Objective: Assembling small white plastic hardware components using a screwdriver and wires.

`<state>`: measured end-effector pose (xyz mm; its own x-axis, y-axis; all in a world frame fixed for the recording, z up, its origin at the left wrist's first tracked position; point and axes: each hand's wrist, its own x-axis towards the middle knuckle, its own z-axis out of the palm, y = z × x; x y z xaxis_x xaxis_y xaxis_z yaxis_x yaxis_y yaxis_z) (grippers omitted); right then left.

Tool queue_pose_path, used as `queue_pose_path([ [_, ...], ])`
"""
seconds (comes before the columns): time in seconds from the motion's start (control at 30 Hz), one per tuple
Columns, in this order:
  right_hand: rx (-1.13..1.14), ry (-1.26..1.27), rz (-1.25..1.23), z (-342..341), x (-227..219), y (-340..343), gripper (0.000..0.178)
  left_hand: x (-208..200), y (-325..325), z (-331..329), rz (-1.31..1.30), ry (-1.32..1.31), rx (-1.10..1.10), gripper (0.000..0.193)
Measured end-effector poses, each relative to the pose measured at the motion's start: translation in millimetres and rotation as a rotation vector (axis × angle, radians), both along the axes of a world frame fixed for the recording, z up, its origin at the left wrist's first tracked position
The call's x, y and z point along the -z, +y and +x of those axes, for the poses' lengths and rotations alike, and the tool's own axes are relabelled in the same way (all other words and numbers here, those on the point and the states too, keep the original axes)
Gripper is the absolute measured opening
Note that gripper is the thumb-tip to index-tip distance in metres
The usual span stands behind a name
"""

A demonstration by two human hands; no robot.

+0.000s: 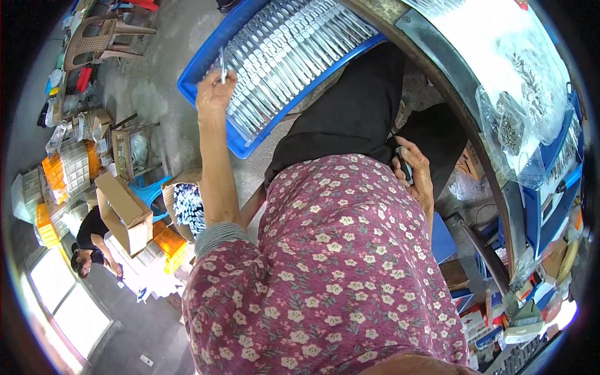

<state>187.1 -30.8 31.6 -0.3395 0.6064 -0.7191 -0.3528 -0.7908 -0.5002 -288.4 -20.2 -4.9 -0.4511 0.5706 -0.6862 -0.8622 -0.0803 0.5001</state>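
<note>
My left hand point(217, 90) is raised over the left end of a blue plastic tray point(242, 147). Its fingers are closed on a slim silver metal piece point(222, 66), which stands up from the fingertips. Rows of similar slim silver metal pieces point(284, 59) lie side by side in the tray, some with oval holes. Down by my lap, my right hand point(417, 167) is wrapped round a dark rounded object point(406, 169); its kind cannot be made out. My black trousers lie just beyond that hand.
A workbench point(462, 94) curves along the right, bearing a plastic bag of small metal parts point(509, 128). Blue bins point(553, 187) stand at its near end. Cartons point(122, 215) and orange crates point(169, 244) are at the left, beside another person point(94, 240). A brown chair point(94, 40) stands far left.
</note>
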Motion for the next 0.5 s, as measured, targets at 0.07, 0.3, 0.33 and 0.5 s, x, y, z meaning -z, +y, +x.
queue_pose_path([
  [0.07,-0.012,0.009,0.008,0,0,0,0.032,4,-1,6,-0.059,0.046,-0.035,0.011],
  [0.3,0.019,0.029,-0.012,-3,-2,-1,0.032,19,9,11,-0.22,0.493,0.136,0.019],
  [0.33,0.025,0.03,-0.015,-2,-2,-1,0.033,20,14,13,-0.261,0.548,0.139,0.02],
  [0.5,0.031,0.006,-0.028,-3,-3,1,0.034,24,27,19,-0.32,0.763,0.141,0.025],
])
